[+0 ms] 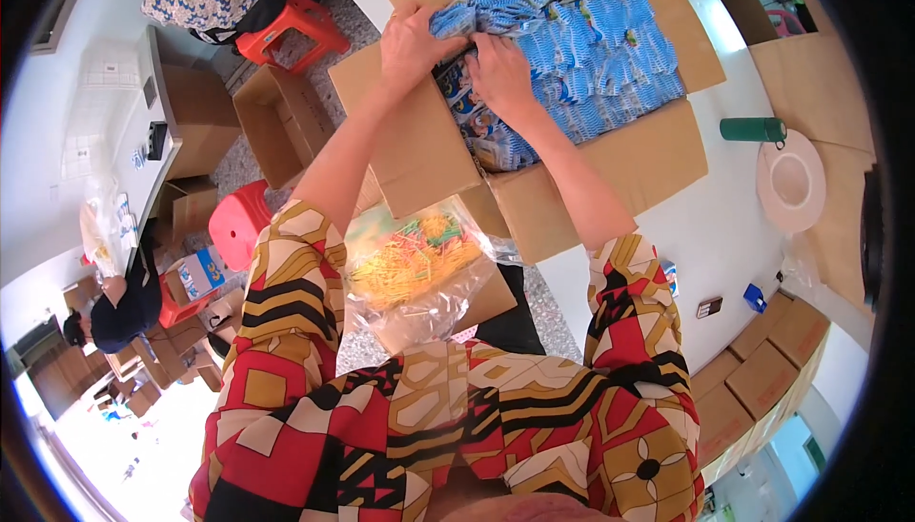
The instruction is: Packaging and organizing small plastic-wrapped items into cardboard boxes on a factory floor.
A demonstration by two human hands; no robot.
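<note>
An open cardboard box [629, 145] on the white table is packed with rows of blue-and-white plastic packets [591, 55] with crinkled edges. Both hands work at its left part. My left hand [410, 47] is closed on the packets at the upper left corner, its thumb pointing right. Close beside it, my right hand [501, 74] has its fingers curled down onto packets in the same row; the fingertips are partly hidden. Below the hands, darker printed faces of packets [467, 112] show along the box's left side.
A clear plastic bag [410, 265] of yellow, orange and green sticks sits in a box before me. Right on the table are a green bottle [753, 130] and a pale hat [791, 182]. Red stools [238, 222] and cardboard boxes [281, 126] stand left. Two people sit farther off.
</note>
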